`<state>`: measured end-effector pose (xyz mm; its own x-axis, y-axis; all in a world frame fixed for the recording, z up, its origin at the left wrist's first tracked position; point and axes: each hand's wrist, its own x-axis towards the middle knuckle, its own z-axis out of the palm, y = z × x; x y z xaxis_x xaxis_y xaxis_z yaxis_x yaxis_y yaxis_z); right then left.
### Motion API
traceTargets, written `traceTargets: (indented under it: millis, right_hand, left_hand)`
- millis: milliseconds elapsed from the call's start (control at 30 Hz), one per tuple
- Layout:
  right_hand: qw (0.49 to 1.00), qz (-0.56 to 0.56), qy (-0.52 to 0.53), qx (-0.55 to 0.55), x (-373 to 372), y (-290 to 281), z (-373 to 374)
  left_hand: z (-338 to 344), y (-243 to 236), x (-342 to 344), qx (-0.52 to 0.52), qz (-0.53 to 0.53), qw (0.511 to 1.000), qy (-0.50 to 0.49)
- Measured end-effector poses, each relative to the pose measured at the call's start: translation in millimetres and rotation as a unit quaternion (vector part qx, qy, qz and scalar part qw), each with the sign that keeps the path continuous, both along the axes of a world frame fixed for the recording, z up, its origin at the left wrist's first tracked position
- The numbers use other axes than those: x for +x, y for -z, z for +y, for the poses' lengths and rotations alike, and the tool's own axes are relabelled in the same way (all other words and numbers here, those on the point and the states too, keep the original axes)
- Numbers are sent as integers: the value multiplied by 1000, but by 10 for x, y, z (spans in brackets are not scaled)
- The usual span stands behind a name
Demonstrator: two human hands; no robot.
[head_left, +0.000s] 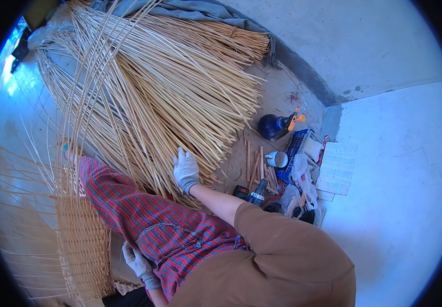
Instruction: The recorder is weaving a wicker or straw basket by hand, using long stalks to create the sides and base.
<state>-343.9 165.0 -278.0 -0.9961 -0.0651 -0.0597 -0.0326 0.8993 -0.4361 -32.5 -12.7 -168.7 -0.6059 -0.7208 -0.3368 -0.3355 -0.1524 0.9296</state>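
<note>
My right hand (185,170), in a pale glove, lies with its fingers stretched out on a large spread of long, thin, straw-coloured canes (180,110), near their cut ends. No single cane shows clearly in its grip. Down beside the red-and-blue checked cloth over my legs (144,204), my left hand (140,265) wears a similar glove. Its fingers look loosely extended, with nothing visible in them. Left of that hand stands a partly woven cane piece (80,240), its long unwoven stakes rising and bending over the canes.
To the right, on the floor, are a cordless drill (256,194), a white mug (276,159), a dark spray bottle with an orange head (274,126), short sticks (254,169) and a blue basket (293,153) beside plastic bags (302,176). A white wall (400,153) bounds that side.
</note>
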Motion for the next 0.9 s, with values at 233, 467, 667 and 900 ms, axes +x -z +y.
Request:
traceTargets:
  millis: [233, 467, 667, 900]
  right_hand:
    - [999, -8, 0, 34, 12, -16, -2]
    - [999, -26, -2, 31, -58, -25, 44]
    - [997, 0, -64, 51, -223, -203, 189]
    - [996, -27, -79, 36, -836, -100, 268]
  left_hand:
    - [20, 26, 17, -15, -2, 1000, -6]
    - [22, 67, 14, -1, 0, 1000, -25]
    - [35, 60, 2, 3, 6, 1000, -17]
    - [41, 54, -22, 4, -11, 1000, -18]
